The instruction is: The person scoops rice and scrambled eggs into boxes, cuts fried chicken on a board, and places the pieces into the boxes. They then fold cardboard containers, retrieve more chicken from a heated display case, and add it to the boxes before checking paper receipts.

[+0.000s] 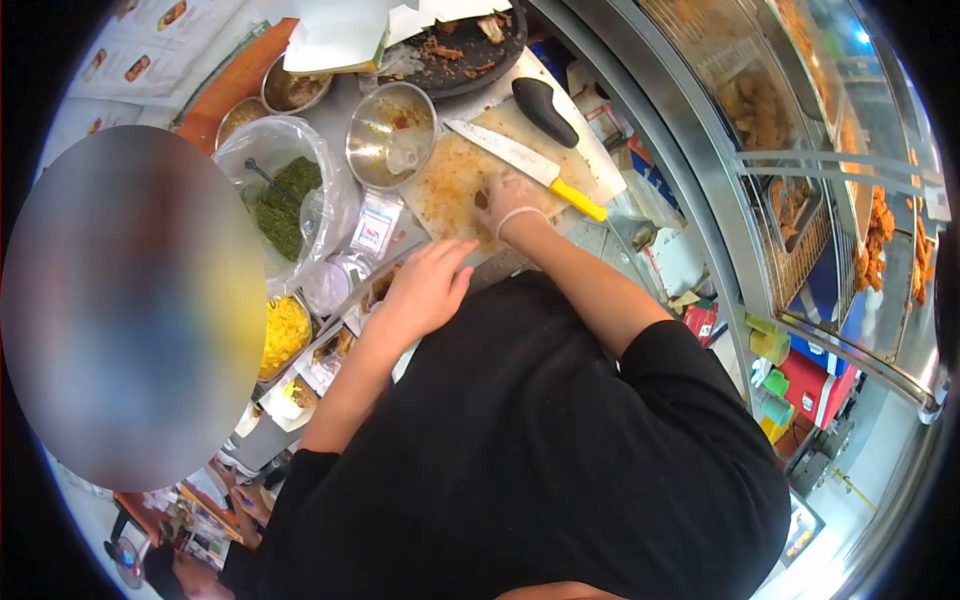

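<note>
My right hand (512, 205), in a clear plastic glove, is lowered onto the stained cutting board (450, 180). Its fingers are curled together, with a small dark brown bit showing at the fingertips; what they hold is mostly hidden. Beside that hand lies a knife (515, 153) with a yellow handle, and beyond it a black curved object (545, 112). My left hand (430, 285) is bare, its fingers stretched out flat near the board's front edge, gripping nothing. A steel bowl (360, 150) with sauce residue and crumpled clear plastic stands left of the board.
Shredded greens (285, 215) fill a plastic-lined container at left. Yellow shredded food (285, 338) sits in a tray nearer me. A black round pan (470, 50) with food scraps is at the back. At right stands a metal-framed display case (740, 210) with fried food.
</note>
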Tool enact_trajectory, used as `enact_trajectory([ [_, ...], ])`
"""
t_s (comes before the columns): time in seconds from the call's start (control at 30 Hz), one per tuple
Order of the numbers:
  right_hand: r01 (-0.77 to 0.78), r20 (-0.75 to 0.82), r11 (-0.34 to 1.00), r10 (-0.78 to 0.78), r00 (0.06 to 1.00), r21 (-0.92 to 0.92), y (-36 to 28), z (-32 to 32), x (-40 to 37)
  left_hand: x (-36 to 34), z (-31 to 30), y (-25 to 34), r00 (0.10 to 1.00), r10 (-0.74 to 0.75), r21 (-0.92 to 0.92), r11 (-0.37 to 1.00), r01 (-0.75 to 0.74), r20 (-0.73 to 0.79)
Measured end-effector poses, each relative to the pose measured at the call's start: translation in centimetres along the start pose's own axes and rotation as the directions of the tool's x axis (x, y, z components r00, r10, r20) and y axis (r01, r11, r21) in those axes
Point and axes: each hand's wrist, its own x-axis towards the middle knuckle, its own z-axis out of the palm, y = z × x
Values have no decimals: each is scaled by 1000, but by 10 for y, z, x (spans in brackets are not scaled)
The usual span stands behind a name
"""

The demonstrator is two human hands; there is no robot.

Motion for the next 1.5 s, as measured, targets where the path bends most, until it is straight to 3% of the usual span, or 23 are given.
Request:
enact_trajectory([
  [0.23,52,116,970,-81,990,237,20,19,17,-11,-7,-8,996,-62,-76,995,58,-59],
  [0.27,-108,217,931,32,976,347,20,12,26,-12,-8,-10,996,-83,-97,992,78,-45],
  [0.33,-295,390,785,73,918,546,36,15,61,-13,-9,-11,994,-98,-111,990,92,-44],
  [0.4,-267,312,729,77,947,630,24,-24,94,-13,-10,-13,994,-104,-118,988,98,-44],
  [0.5,-381,312,450,221,924,808,-35,-113,119,-13,-9,-16,993,-99,-126,988,90,-66],
  [0.53,-373,397,333,-5,918,866,-7,-90,173,-15,-8,-18,990,-118,-112,988,109,-73],
  [0.57,-282,319,422,-18,948,862,-26,-107,174,-16,-8,-18,991,-114,-98,989,107,-74],
  [0.6,-72,161,617,-90,983,784,18,-31,263,-14,-6,-18,988,-138,-87,987,132,-69],
  [0.63,71,-7,997,-71,997,40,11,-49,254,-15,-3,-21,990,-128,-67,990,124,-61],
  [0.67,136,5,903,-146,989,-408,-5,-85,221,-16,12,-38,994,-90,-90,992,84,-65],
  [0.7,-51,-404,996,18,915,-73,14,-29,263,-13,3,-30,991,-133,-112,985,132,-7],
  [0.73,-93,-462,995,103,881,46,3,-56,233,-13,2,-31,989,-145,-92,985,146,14],
  [0.77,-266,-166,958,281,945,107,-9,-85,226,-9,-14,-9,984,-168,-68,983,172,63],
  [0.8,-222,42,964,230,972,-147,-20,-108,221,-9,-14,-14,990,-126,-100,986,131,56],
  [0.83,-256,39,959,253,967,119,-36,-146,181,-8,-15,-13,989,-129,-123,983,138,73],
  [0.87,-308,65,944,302,951,118,-29,-128,201,-7,-15,-13,987,-137,-119,982,146,80],
  [0.93,-199,-198,961,237,951,194,-21,-104,202,-3,-12,-16,990,-111,-108,987,120,89],
  [1.2,-17,-208,998,6,978,-53,12,-83,222,24,-7,-11,981,-18,-30,999,24,193],
  [1.3,104,-281,976,-47,959,191,52,-58,228,33,-2,-1,976,-13,-33,999,21,218],
  [1.33,-74,45,771,59,997,633,57,-88,186,36,0,3,965,-44,-10,999,49,260],
  [1.37,-142,131,541,59,990,829,58,-108,136,41,3,7,951,-73,14,997,72,301],
  [1.4,-207,206,261,31,978,943,71,-118,97,45,10,4,950,-55,17,998,52,308],
  [1.5,-211,211,-5,48,976,977,144,-88,29,69,37,3,918,-18,15,1000,14,396],
])
